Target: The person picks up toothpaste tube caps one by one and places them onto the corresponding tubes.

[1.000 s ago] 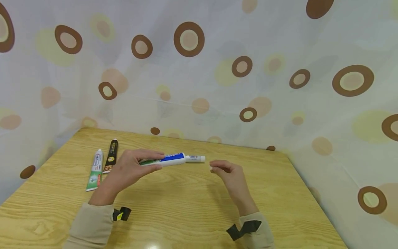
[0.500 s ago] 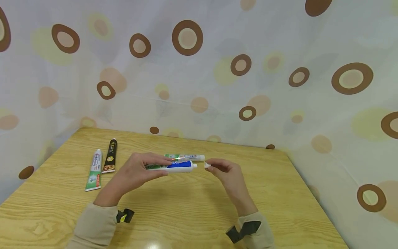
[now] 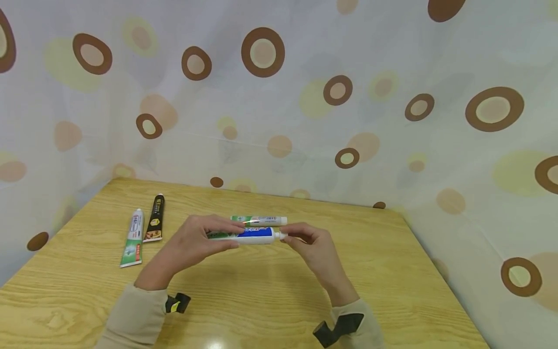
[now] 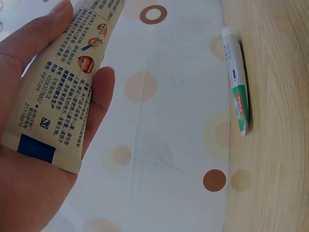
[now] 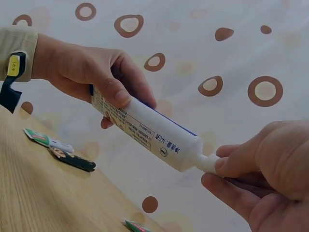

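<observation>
My left hand (image 3: 198, 237) grips a white, blue and green toothpaste tube (image 3: 257, 236) and holds it sideways above the table, nozzle to the right. Printed small text covers the side of the tube (image 4: 58, 92) that faces the left wrist camera. At the nozzle, my right hand (image 3: 316, 245) pinches a small white ribbed cap (image 5: 209, 163) between thumb and fingers. The cap meets the nozzle end; how far it sits on the thread cannot be told. Behind the held tube, a second green and white toothpaste tube (image 3: 266, 221) lies on the table.
On the left of the wooden table (image 3: 370, 271) lie a green and white toothpaste tube (image 3: 132, 237) and a black toothpaste tube (image 3: 155, 218), side by side. A spotted cloth or sheet (image 3: 279, 111) hangs along the back and sides.
The left hand has brought the tube to the right and slightly down. The right hand has come left with the cap, and the gap between cap and nozzle has closed.
</observation>
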Tool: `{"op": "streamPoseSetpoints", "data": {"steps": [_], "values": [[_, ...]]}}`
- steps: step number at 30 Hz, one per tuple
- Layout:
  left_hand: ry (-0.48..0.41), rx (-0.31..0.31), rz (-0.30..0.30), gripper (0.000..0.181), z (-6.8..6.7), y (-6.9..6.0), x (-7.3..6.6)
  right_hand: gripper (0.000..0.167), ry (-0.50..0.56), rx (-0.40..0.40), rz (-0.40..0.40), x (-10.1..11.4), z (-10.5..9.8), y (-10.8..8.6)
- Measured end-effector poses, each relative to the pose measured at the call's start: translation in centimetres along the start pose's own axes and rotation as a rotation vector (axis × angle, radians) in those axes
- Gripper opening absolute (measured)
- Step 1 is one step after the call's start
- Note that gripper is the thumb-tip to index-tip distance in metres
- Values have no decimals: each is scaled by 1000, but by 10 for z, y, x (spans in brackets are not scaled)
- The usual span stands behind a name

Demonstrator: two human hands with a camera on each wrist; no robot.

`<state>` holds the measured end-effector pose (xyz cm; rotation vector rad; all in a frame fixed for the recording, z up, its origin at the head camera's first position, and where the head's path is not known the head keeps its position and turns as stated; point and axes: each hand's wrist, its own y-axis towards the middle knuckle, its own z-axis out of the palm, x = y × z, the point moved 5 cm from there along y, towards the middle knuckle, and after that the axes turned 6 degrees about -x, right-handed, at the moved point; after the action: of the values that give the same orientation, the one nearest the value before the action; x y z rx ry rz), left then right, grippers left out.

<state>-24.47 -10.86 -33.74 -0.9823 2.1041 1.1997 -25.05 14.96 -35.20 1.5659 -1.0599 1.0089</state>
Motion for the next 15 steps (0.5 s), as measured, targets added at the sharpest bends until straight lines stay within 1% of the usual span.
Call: {"op": "streamPoseSetpoints", "data": {"steps": [6, 12, 15], "values": [[-8, -4, 6, 28, 1, 0, -4, 22, -30, -7, -4, 2, 1, -1], [-19, 4, -7, 27, 2, 0, -5, 21, -18, 2, 10, 3, 1, -1], [-22, 9, -4, 27, 2, 0, -5, 20, -1, 12, 23, 3, 0, -1]]}}
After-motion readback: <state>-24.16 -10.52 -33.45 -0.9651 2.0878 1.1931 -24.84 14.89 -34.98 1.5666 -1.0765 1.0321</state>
